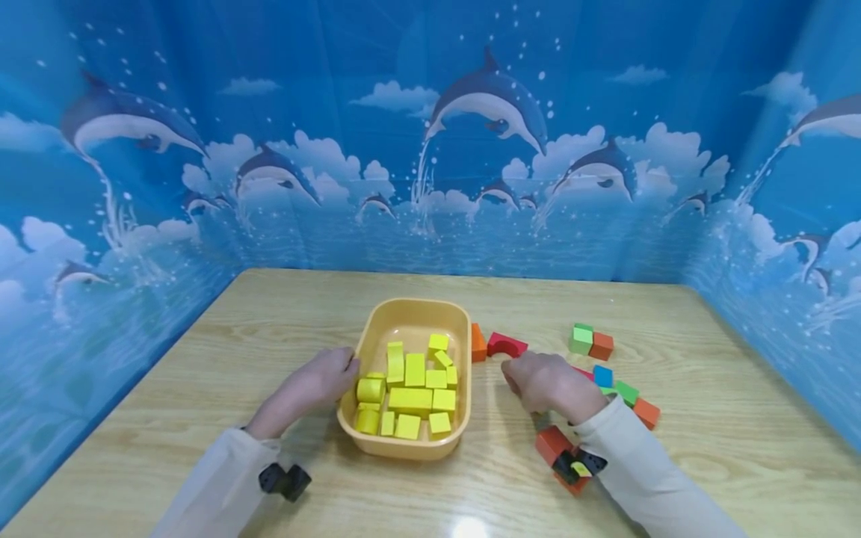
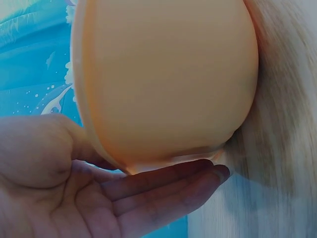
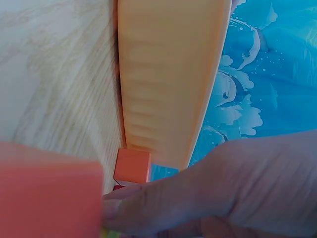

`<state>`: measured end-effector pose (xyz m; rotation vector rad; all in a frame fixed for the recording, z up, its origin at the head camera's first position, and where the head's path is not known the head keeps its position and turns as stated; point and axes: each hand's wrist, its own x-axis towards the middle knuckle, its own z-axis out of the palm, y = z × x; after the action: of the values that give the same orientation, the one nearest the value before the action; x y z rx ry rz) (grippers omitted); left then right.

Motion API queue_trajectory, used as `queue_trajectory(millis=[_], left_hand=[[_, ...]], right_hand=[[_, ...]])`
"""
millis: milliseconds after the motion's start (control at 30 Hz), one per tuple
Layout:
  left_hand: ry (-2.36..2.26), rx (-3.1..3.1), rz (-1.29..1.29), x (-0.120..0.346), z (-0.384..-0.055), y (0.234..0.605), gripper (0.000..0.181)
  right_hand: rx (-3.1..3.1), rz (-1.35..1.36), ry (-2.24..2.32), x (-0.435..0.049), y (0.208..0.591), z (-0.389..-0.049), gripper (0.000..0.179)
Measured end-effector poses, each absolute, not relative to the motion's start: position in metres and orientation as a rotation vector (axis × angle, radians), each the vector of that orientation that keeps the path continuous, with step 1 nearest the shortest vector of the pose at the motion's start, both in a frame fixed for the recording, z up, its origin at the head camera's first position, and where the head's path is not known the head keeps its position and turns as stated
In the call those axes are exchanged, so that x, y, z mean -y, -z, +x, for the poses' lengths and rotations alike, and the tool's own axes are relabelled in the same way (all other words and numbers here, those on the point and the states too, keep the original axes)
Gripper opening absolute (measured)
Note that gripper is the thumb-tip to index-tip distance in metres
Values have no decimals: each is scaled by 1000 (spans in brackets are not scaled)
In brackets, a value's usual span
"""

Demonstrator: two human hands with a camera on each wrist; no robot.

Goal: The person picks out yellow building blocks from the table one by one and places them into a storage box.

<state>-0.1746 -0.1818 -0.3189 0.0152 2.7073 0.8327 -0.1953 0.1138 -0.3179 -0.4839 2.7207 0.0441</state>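
A tan plastic basin (image 1: 412, 450) stands on the table with several yellow blocks (image 1: 410, 401) inside. My left hand (image 1: 327, 379) grips its left rim; in the left wrist view the thumb is at the rim and the fingers (image 2: 168, 198) lie along the outer wall. To the right of the basin, my right hand (image 1: 545, 382) is low over the table, near a red arch block (image 1: 506, 344). Its fingertips are partly hidden. A yellow-green sliver (image 3: 110, 232) shows under the right fingers, and I cannot tell whether it is held.
An orange block (image 1: 478, 344) stands against the basin's right side. Farther right are a green block (image 1: 581, 340), a red-orange block (image 1: 601, 346), a blue block (image 1: 603, 376) and another orange block (image 1: 646, 413). Red blocks (image 1: 553, 444) lie near the right wrist. A dolphin-printed curtain (image 1: 430, 224) encloses the table.
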Motion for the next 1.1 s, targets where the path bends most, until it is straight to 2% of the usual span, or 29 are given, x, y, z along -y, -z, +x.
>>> queue_trajectory(millis=[267,700,1100], left_hand=[[-843,-2721,30,184,-173,315,26],[-822,-2702,44,187,-176,315,28],[-796,-2707,42,187,-178,314,28]], right_hand=[[-2795,-532,-17,-113,313,-203,25],[-3169,-974,228,-114,316,-203,31],[-3284,-1122,603,-106,317,-206,34]])
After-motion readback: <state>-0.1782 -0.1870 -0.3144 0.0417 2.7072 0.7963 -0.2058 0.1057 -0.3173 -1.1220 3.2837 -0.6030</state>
